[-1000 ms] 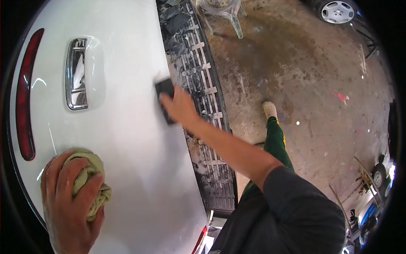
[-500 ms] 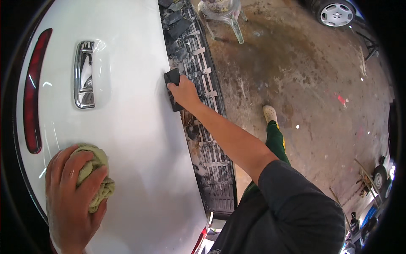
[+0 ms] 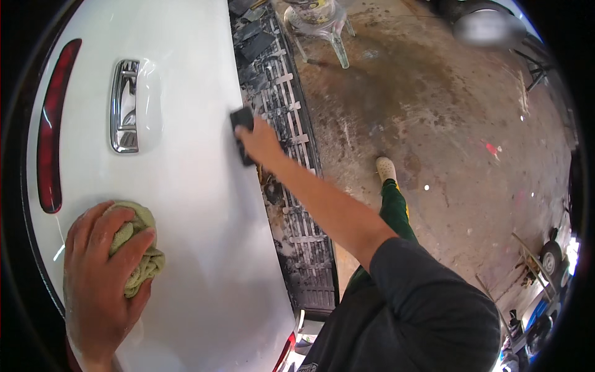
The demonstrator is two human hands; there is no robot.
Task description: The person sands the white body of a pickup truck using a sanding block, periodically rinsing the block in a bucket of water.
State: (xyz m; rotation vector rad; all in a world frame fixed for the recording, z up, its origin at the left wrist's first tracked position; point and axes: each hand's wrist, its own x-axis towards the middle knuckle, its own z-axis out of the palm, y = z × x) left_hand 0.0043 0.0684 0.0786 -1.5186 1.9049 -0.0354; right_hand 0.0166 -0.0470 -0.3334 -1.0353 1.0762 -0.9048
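Note:
Before me is a white car tailgate (image 3: 192, 186) with a chrome handle (image 3: 127, 106) set in a recess. My left hand (image 3: 99, 282) rests on the near left of the panel, its fingers curled over a bunched green cloth (image 3: 142, 260). On the right, my right hand (image 3: 263, 144) grips a black sanding block (image 3: 242, 149) at the panel's right edge. The block lies lengthwise along that edge, and its underside is hidden.
A long red lamp (image 3: 56, 127) runs down the panel's left side. Right of the panel is a dusty dark slatted strip (image 3: 304, 232). A clear plastic stool (image 3: 319, 25) stands on the stained concrete floor (image 3: 446, 167). My clog-shod foot (image 3: 385, 168) is planted there.
My right hand and the block have slid slightly left and nearer along the panel edge. My left hand keeps its hold on the cloth. The whole view has shifted a little.

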